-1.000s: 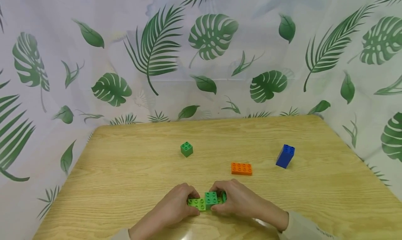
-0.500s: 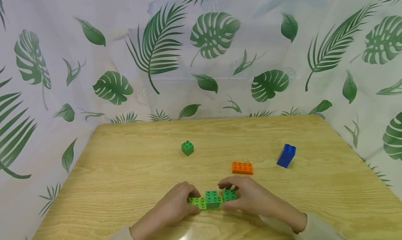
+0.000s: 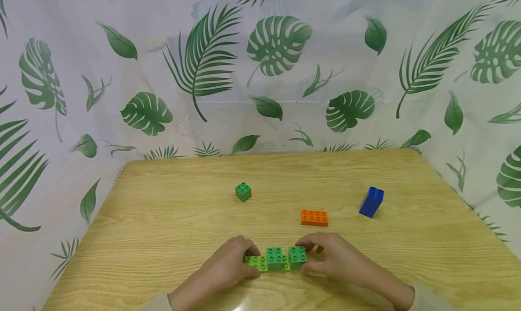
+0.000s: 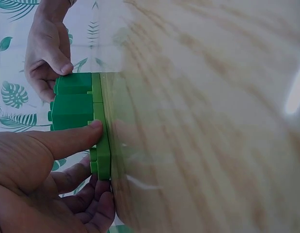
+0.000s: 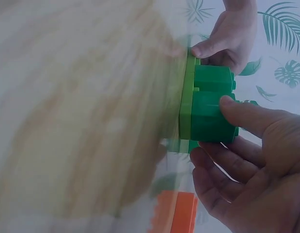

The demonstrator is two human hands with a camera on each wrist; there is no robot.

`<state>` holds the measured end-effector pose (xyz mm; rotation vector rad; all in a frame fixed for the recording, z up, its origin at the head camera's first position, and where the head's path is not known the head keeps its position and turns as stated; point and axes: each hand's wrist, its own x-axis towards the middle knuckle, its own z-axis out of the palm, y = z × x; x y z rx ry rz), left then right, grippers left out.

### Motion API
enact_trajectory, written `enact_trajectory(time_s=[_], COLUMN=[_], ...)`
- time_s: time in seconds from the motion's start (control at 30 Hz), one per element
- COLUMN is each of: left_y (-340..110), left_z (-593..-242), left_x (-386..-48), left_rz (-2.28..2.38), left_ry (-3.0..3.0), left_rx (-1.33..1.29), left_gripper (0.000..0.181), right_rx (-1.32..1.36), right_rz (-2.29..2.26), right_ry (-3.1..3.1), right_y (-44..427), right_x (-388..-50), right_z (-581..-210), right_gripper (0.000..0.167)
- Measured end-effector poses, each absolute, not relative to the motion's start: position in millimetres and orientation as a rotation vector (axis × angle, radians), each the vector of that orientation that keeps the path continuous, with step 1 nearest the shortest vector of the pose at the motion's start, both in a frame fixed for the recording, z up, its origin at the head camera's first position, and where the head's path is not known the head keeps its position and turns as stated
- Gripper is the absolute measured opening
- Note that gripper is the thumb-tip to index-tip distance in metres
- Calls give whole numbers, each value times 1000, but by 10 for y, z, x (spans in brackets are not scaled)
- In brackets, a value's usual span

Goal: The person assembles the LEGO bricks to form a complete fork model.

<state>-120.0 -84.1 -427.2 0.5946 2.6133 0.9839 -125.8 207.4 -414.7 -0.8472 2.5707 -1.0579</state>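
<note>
A flat lime-green piece (image 3: 256, 262) with studs lies near the front of the table; a seam across it shows in the left wrist view. Two green building blocks (image 3: 274, 258) sit upright on it, with a small gap between them. My left hand (image 3: 234, 262) pinches the lime piece's left end, thumb (image 4: 82, 138) on the near side and fingers at the end. At the other end my right hand (image 3: 335, 259) holds the right green block (image 3: 297, 256), its thumb (image 5: 237, 109) on the near face and the fingers curled by the block's right end.
Farther back on the wooden table (image 3: 175, 202) are a small green block (image 3: 243, 191), an orange block (image 3: 314, 218) and a tall blue block (image 3: 371, 202). A leaf-patterned cloth (image 3: 228, 67) hangs behind the table.
My right hand has shifted right, from around the middle green block to the right one's outer end, so both green blocks now show. The left hand keeps its hold on the lime piece.
</note>
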Motion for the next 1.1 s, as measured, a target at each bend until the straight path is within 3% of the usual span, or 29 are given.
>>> enact_trajectory(time_s=[0.37, 0.6, 1.1], left_y=[-975, -1069, -1073], left_z=[-4044, -3877, -4051], left_x=[-1340, -1601, -2220], left_rz=[972, 1095, 1250], left_ry=[2544, 2728, 2805], left_rx=[570, 407, 180], left_gripper=[45, 38, 58], right_rx=[-873, -881, -896], right_rz=[-1039, -1020, -989], right_ry=[2555, 2593, 2613], right_y=[2019, 2016, 2010], right_x=[-1232, -1232, -1240], right_z=[-4157, -4158, -4140], right_gripper=[36, 35, 36])
